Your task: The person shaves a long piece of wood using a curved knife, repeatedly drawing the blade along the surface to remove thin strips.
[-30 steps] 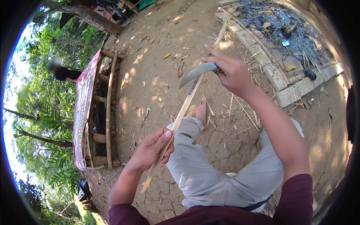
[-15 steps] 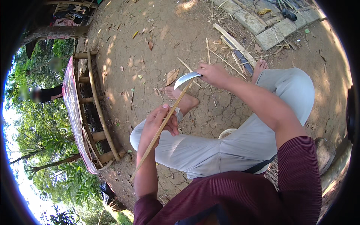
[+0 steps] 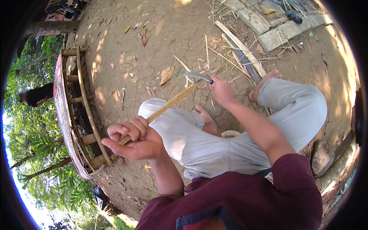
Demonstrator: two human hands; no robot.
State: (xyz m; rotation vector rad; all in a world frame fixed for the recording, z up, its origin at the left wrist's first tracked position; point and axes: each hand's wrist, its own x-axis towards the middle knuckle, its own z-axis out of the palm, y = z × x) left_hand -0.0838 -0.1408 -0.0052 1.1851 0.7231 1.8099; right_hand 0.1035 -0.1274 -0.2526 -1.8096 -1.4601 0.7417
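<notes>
From my remote seat I saw the left hand (image 3: 143, 142) curled round the near part of 1 wooden strip (image 3: 174, 100), its thumb stretched out, and the strip slanted up over the grey trousers (image 3: 203, 149) toward the right hand (image 3: 221, 91). That hand was closed on the handle of 1 curved knife (image 3: 197, 75), whose blade lay across the strip near its far end, though I could not tell whether the edge touched it. Beyond them, my view took in 1 brown leaf (image 3: 166, 76), split lengths of wood (image 3: 242, 46) and a low brick border (image 3: 270, 39) on the earthen ground (image 3: 168, 38).
</notes>
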